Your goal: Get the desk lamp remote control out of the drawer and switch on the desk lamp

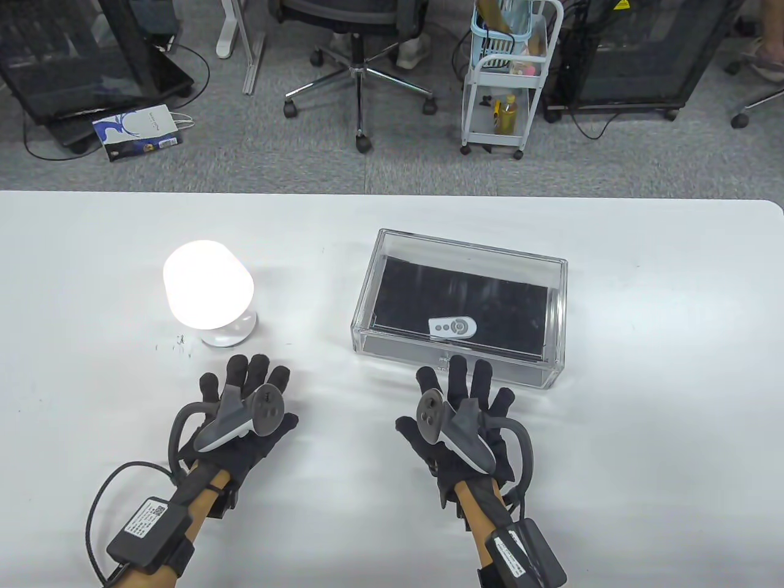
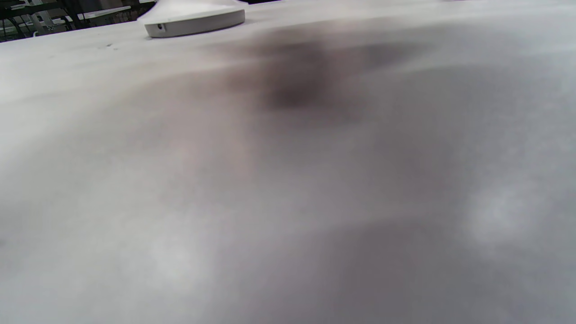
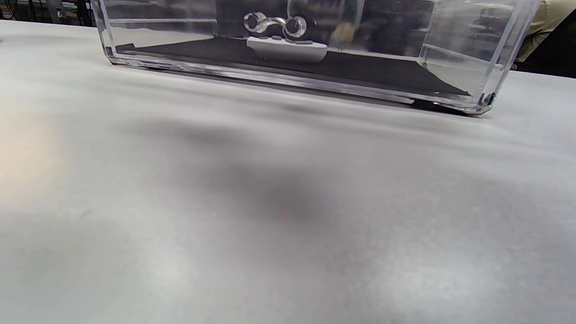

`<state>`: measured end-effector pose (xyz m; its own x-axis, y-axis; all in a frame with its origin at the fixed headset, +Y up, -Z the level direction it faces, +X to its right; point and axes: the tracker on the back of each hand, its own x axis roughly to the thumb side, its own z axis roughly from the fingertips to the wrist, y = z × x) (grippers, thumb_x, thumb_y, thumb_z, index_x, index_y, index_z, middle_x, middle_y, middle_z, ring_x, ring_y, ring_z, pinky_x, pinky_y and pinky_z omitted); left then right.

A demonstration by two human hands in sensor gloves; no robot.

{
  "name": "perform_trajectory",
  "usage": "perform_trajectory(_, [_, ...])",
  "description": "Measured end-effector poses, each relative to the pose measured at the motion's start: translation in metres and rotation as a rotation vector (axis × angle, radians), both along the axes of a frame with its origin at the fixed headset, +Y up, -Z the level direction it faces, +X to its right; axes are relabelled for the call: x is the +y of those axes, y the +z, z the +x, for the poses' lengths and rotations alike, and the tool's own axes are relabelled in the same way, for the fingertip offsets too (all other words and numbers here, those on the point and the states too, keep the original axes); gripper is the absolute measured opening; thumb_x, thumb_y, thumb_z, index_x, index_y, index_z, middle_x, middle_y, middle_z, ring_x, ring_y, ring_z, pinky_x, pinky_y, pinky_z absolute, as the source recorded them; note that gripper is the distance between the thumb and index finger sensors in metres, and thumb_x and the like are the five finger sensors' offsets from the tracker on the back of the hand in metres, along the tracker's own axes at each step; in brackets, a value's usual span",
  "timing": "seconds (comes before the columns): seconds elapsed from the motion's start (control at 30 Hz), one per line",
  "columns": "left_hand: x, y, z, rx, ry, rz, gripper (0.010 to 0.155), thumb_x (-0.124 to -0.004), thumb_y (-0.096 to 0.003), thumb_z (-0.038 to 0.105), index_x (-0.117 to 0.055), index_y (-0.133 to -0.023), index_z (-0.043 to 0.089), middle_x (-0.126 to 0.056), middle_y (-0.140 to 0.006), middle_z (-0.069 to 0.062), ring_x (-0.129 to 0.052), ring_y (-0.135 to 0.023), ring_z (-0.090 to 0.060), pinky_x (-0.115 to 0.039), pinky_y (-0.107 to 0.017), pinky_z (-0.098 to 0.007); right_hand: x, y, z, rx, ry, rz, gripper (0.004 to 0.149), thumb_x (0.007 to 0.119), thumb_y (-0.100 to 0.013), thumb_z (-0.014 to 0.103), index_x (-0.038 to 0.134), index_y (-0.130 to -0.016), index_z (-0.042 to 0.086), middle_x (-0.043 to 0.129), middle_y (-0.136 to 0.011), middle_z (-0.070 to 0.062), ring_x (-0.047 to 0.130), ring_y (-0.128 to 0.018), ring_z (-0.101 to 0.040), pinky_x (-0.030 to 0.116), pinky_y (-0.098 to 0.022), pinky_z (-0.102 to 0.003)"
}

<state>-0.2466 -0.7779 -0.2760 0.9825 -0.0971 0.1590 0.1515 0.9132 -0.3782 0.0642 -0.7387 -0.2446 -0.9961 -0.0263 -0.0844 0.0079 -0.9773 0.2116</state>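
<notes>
A small white remote [image 1: 452, 326] lies inside the clear acrylic drawer box [image 1: 554, 318], on its black liner; it also shows in the right wrist view [image 3: 286, 48] behind the closed drawer front with a metal handle [image 3: 274, 24]. The white dome lamp [image 1: 207, 291] glows at the left; its round base [image 2: 194, 21] shows in the left wrist view. My left hand [image 1: 245, 398] rests flat on the table just in front of the lamp, fingers spread, holding nothing. My right hand [image 1: 462, 398] rests flat just in front of the drawer box, fingers spread, holding nothing.
The white table [image 1: 643, 429] stretches to both sides. Beyond its far edge are an office chair [image 1: 361, 55], a white trolley [image 1: 502, 79] and a paper bag [image 1: 138, 131] on the floor.
</notes>
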Motion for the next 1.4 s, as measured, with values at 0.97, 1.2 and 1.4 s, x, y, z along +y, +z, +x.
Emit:
perform_trajectory(0.97, [-0.0004,0.0013,0.0005,0.007,-0.009,-0.025,0.075,-0.037,-0.0412,0.073,0.000,-0.101,0.049,0.010,-0.115,0.008,0.010,-0.110,-0.028,-0.007,-0.070,-0.068,-0.0003,-0.0010,0.0010,-0.010,0.011,-0.025,0.078,0.051,-0.036,0.082,0.022,-0.103,0.054,0.009,-0.117,0.004,0.010,-0.110,-0.035,0.026,-0.077,-0.064])
perform_trajectory(1.2, [-0.0007,0.0017,0.0011,0.004,-0.012,-0.028,0.075,-0.036,-0.0412,0.073,0.001,-0.101,0.049,0.010,-0.115,0.008,0.010,-0.110,-0.028,-0.007,-0.070,-0.068,-0.0007,-0.0012,0.0012,-0.011,0.010,-0.027,0.078,0.051,-0.036,0.082,0.022,-0.103,0.054,0.009,-0.117,0.004,0.009,-0.110,-0.035,0.026,-0.077,-0.064])
perform_trajectory(1.4, [-0.0008,0.0017,0.0010,0.004,-0.010,-0.028,0.075,-0.036,-0.0411,0.073,0.000,-0.101,0.049,0.010,-0.115,0.008,0.010,-0.110,-0.028,-0.007,-0.070,-0.068,-0.0011,-0.0015,0.0018,-0.013,0.007,-0.031,0.079,0.050,-0.035,0.082,0.020,-0.102,0.054,0.008,-0.117,0.004,0.009,-0.110,-0.035,0.026,-0.077,-0.065])
